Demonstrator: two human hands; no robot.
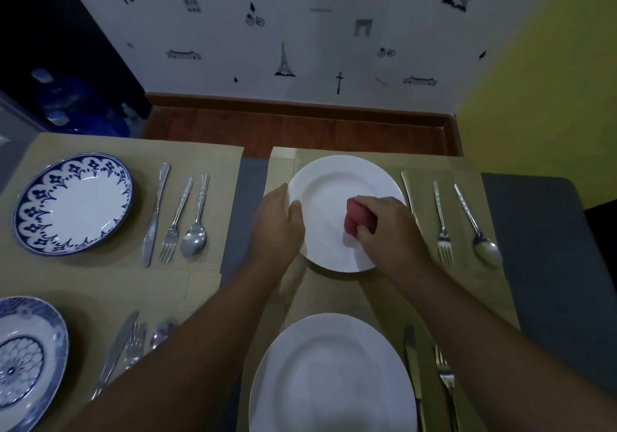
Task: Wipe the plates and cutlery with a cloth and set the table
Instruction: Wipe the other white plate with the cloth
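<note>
A plain white plate (337, 178) lies on the far right placemat (467, 264). My left hand (275, 221) grips its left rim, thumb on top. My right hand (384, 228) presses a folded red cloth (354, 218) onto the plate's middle. A knife (408, 188), partly hidden by my right hand, a fork (443, 224) and a spoon (477, 228) lie to the right of this plate. A second white plate (334, 378) sits nearer to me, with a knife (412, 375) and a fork (445, 381) beside it.
On the left mats are a blue-patterned plate (71, 203) with a knife (155, 214), fork (176, 221) and spoon (196, 221), and a nearer blue-and-white plate (28, 358) with its own cutlery (133, 345). Grey table (547, 248) shows at right; a wall stands beyond.
</note>
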